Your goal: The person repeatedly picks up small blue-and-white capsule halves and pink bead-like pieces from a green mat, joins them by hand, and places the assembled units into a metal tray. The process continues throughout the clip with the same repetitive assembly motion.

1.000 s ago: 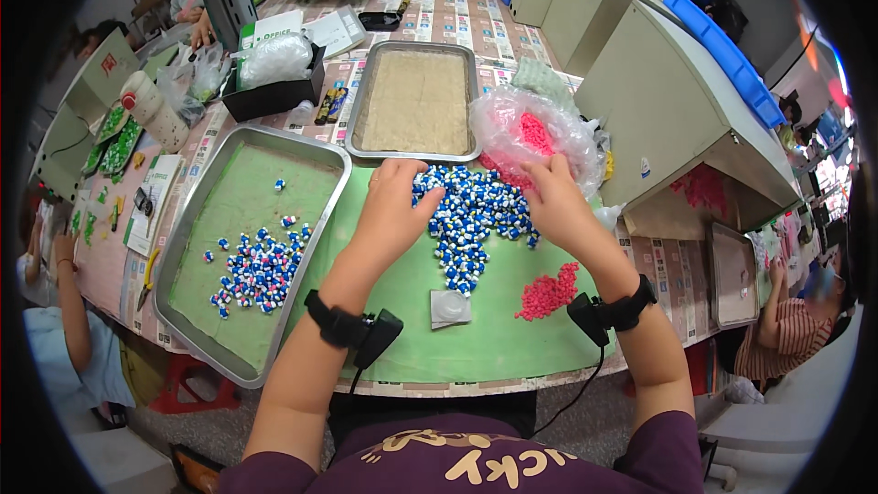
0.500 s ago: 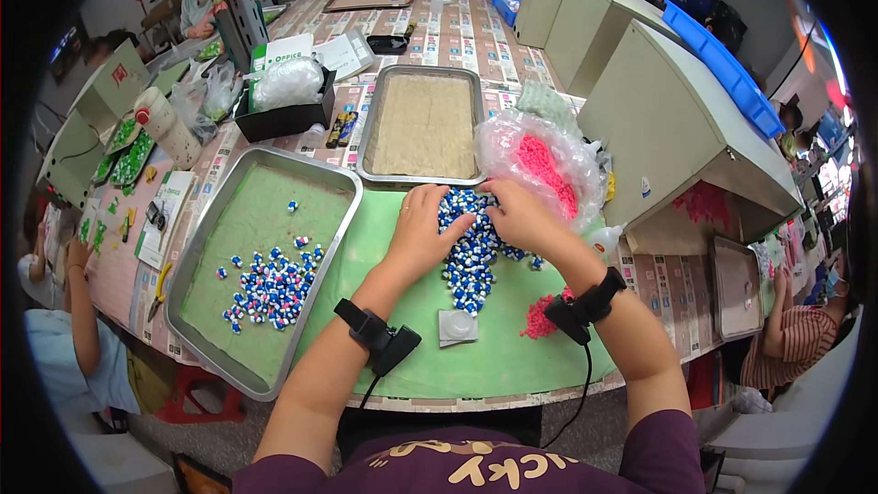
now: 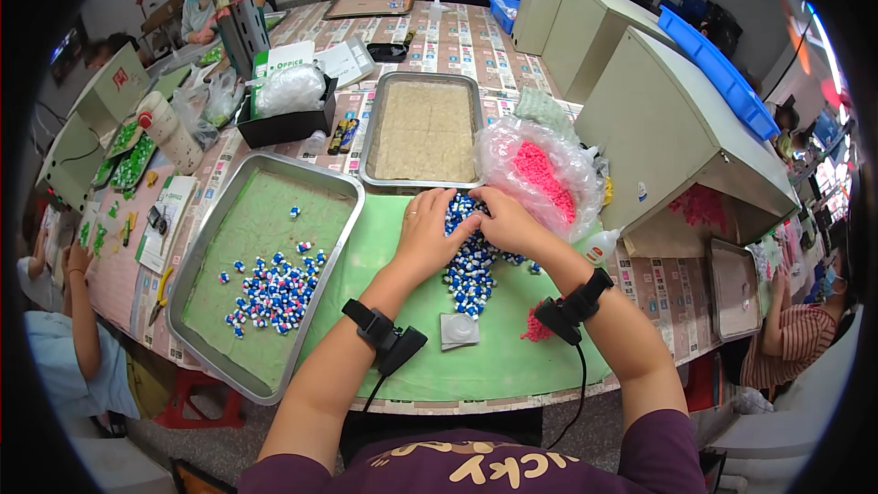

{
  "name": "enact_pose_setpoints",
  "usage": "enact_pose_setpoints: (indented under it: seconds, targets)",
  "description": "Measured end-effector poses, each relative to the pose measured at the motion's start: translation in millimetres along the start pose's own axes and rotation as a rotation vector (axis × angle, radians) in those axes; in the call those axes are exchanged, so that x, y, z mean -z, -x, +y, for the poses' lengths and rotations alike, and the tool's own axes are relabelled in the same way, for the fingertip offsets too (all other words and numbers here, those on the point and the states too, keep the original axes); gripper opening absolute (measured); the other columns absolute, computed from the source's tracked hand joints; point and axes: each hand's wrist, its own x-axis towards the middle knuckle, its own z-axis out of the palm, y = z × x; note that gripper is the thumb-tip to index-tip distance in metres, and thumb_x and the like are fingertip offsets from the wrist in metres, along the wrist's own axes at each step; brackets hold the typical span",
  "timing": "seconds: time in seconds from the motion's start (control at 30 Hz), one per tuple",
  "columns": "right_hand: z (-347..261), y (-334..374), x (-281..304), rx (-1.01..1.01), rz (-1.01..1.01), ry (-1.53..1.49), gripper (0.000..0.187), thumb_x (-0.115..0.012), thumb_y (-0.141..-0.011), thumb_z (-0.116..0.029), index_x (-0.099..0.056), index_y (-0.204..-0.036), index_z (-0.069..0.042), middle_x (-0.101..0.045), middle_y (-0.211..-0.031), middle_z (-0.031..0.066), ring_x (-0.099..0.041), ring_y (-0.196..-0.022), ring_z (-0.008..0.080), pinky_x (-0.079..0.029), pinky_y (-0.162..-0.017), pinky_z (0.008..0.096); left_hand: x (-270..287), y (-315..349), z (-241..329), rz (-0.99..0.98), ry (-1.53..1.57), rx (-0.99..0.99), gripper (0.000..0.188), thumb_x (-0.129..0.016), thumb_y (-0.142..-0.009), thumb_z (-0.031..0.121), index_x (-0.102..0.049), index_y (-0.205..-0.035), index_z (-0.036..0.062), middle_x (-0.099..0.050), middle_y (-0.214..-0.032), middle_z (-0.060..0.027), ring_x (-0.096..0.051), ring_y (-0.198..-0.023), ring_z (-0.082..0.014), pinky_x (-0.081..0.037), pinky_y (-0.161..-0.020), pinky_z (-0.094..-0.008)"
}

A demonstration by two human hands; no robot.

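Small blue-and-white pieces lie heaped on a green mat, trailing toward me. My left hand cups the heap's far part from the left, thumb apart from the fingers. From the right, my right hand curves around the same part, its thumb close to the left one. Both hands touch the pieces, and some fingertips are hidden behind the heap. A small clear square block sits at the heap's near end. Bright pink bits lie under my right wrist.
A metal tray at left holds similar pieces with pink marks. Beyond my hands stands a cloth-lined tray. A plastic bag of pink bits, a white bottle and a beige box hood are on the right. Pliers lie far left.
My hands have drawn slightly closer together around the heap, thumbs nearly meeting. Across the table, a person's tray has shifted to the right. The view has moved slightly.
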Motion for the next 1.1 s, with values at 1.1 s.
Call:
enact_pose_setpoints:
  seconds: [1.1]
  targets:
    - [4, 86, 57, -0.163, -0.114, 0.228, 0.07, -0.078, -0.066, -0.01, -0.047, -0.128, -0.002, -0.046, -0.124, 0.0203, -0.051, -0.117, 0.0368, -0.045, -0.098, 0.0397, 14, -9, 24, -0.255, -0.069, -0.06, 0.046, -0.069, -0.084, 0.043, -0.065, -0.116, 0.0092, -0.061, -0.121, -0.0106, -0.051, -0.12, -0.0316, -0.033, -0.106, -0.0449]
